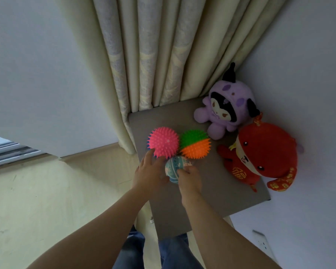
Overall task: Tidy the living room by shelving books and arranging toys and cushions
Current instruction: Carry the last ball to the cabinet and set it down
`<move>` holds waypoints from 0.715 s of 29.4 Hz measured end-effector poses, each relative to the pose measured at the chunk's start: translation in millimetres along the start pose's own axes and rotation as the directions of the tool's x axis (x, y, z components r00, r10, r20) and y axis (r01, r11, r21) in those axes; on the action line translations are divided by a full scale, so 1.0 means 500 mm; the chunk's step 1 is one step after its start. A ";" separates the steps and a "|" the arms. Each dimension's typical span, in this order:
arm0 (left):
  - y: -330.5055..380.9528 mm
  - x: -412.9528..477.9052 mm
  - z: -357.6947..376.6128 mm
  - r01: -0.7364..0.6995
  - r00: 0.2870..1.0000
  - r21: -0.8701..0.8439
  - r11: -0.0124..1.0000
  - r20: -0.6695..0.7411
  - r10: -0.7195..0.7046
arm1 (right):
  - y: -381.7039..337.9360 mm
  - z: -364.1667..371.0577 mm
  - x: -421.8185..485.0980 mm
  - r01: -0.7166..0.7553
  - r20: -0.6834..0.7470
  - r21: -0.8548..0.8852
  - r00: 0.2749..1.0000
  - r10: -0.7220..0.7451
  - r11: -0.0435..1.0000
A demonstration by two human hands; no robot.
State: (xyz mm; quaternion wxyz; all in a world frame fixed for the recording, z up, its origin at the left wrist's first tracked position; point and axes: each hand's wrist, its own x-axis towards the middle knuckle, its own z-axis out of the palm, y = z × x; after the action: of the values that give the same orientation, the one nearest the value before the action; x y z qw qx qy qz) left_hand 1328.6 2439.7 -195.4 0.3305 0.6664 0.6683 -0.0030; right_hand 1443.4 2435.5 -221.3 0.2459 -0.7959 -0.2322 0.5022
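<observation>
Together, our left hand (pixel 150 172) and right hand (pixel 188 180) cup the blue ball (pixel 174 167), nestling it at six o'clock below the spiky balls (pixel 163 141) on the table (pixel 217 191).

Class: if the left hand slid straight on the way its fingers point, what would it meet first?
Most likely the pink spiky ball: the left hand has fingertips almost at its lower edge, though depth is unclear.

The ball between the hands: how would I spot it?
Find the grey table in the corner by the curtain. At its near left, both hands hold a pale blue ball. Unlike the pink ball and the green and orange ball behind it, it is smooth, not spiky.
</observation>
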 end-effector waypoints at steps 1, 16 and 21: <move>0.000 -0.003 -0.008 0.016 0.997 -0.097 0.995 -0.078 -0.024 | -0.010 0.000 -0.008 -0.004 0.022 0.038 1.000 0.003 0.999; -0.059 -0.110 -0.251 0.109 0.937 -0.973 0.205 0.032 -0.348 | -0.162 0.076 -0.214 -0.021 0.116 0.575 0.992 -0.057 0.818; -0.109 -0.232 -0.266 0.028 0.915 -0.990 0.136 -0.030 -0.402 | -0.147 0.102 -0.303 -0.036 0.266 0.521 0.956 -0.122 0.853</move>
State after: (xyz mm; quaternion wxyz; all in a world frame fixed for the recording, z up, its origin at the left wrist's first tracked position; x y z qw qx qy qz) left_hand 1209.4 2389.6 -63.4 0.5737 0.1843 0.6411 0.4753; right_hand 1329.0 2406.9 -90.7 0.4264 -0.6122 -0.1388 0.6513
